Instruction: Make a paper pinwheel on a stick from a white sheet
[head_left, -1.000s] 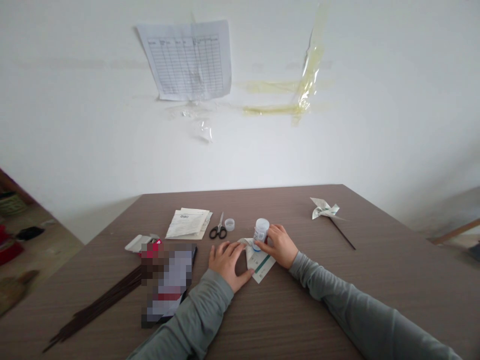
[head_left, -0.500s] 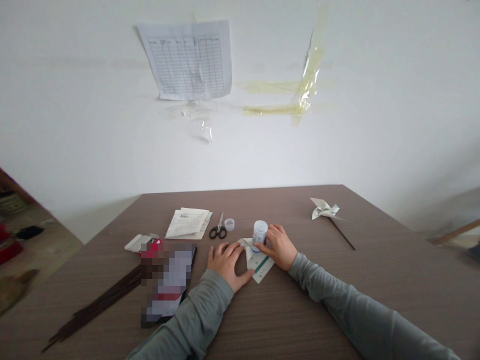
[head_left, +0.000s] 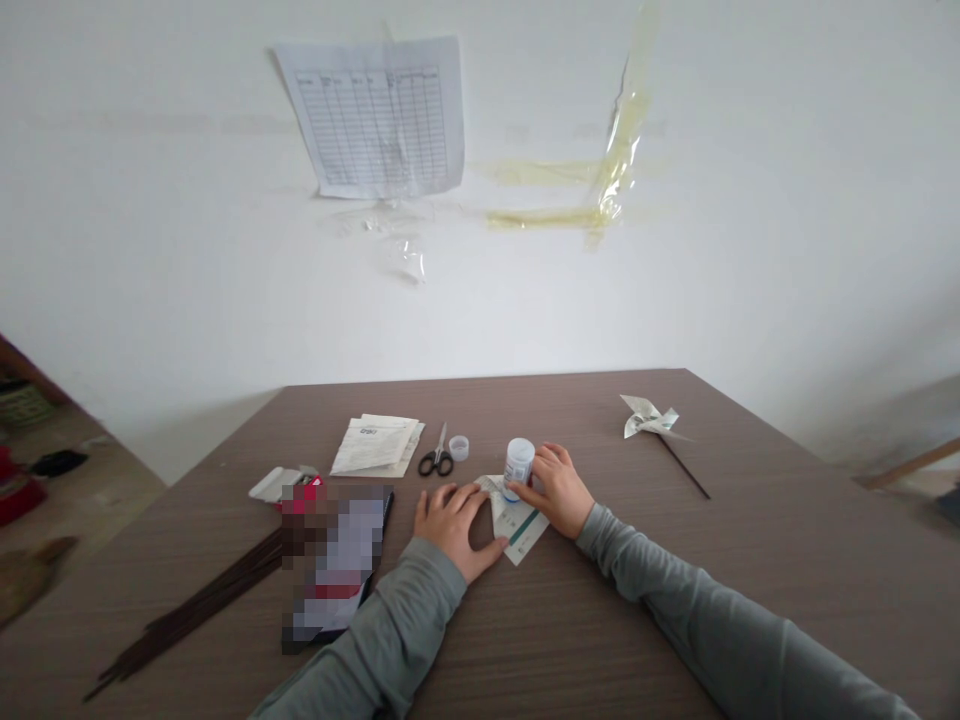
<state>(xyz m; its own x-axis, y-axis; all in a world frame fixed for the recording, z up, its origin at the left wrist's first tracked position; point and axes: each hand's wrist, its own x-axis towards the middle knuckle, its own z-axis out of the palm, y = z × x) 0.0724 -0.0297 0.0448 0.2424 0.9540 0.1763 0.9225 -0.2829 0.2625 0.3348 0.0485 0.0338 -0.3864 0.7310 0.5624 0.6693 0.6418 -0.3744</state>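
In my right hand is a small glue bottle, white and translucent with a printed label, tipped upside down on a folded piece of printed paper. The paper has a green stripe and lies flat on the table. My left hand rests with its fingers spread, thumb and fingertips at the paper's left edge. Behind the hands, a small clear cap sits beside scissors with black handles.
A finished paper pinwheel on a dark stick lies at the right of the table. To the left are paper sheets, a small red-and-white box, a bundle of dark sticks and a blurred phone. A wall stands behind.
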